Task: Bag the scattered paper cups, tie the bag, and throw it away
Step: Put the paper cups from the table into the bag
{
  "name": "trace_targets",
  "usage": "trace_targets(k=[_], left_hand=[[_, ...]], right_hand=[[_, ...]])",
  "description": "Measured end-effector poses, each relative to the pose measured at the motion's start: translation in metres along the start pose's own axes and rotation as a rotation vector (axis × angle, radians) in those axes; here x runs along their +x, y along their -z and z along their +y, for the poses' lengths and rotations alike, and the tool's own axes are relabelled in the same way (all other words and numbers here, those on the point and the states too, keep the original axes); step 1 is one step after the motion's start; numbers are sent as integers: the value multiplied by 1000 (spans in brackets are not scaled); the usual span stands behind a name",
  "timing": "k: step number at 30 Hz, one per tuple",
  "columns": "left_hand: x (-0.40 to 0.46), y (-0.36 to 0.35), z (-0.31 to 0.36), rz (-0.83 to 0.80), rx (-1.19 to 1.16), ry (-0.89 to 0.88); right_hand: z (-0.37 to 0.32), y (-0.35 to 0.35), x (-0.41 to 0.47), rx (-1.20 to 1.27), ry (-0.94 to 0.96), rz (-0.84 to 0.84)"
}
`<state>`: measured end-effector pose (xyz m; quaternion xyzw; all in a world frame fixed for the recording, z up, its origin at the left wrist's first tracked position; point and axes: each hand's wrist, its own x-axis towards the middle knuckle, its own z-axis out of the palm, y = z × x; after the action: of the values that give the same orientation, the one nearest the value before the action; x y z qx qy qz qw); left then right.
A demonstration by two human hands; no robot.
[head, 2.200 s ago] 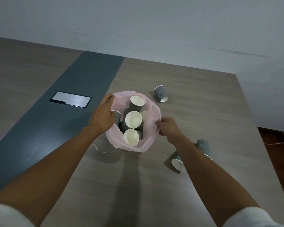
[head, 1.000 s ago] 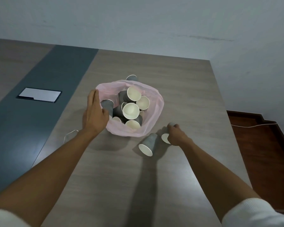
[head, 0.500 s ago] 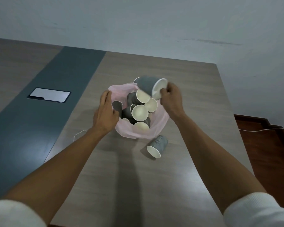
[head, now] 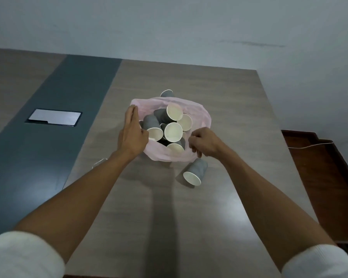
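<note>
A pink plastic bag [head: 204, 117] stands open on the wooden table [head: 229, 97], with several grey paper cups [head: 173, 131] piled inside. My left hand [head: 131, 135] holds the bag's left rim, fingers straight along the outside and thumb over the edge. My right hand [head: 204, 143] hovers at the bag's near right rim with loosely curled fingers and nothing in it. One grey cup [head: 195, 171] lies on its side just below that hand. Another cup [head: 166, 93] shows partly behind the bag.
A dark blue strip [head: 54, 127] runs down the table's left part, with a metal cover plate [head: 53, 117] set in it. The table's right edge drops to a brown floor [head: 319, 167] with a thin white cable. A white wall stands behind the table.
My right hand picked a cup off the table, dropped it in the bag, and has come back toward the near right rim. My left hand has stayed on the bag's left rim.
</note>
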<state>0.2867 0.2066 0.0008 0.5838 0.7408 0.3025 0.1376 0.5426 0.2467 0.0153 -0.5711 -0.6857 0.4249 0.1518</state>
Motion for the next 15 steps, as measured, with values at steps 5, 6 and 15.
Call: trace_targets(k=[5, 6, 15], left_hand=[[0, 2, 1, -13, 17, -35], [-1, 2, 0, -17, 18, -42], [-6, 7, -23, -40, 21, -106]], right_hand=[[42, -24, -22, -578, -176, -251], [50, -32, -25, -638, -177, -220], [84, -69, -43, -501, -282, 215]])
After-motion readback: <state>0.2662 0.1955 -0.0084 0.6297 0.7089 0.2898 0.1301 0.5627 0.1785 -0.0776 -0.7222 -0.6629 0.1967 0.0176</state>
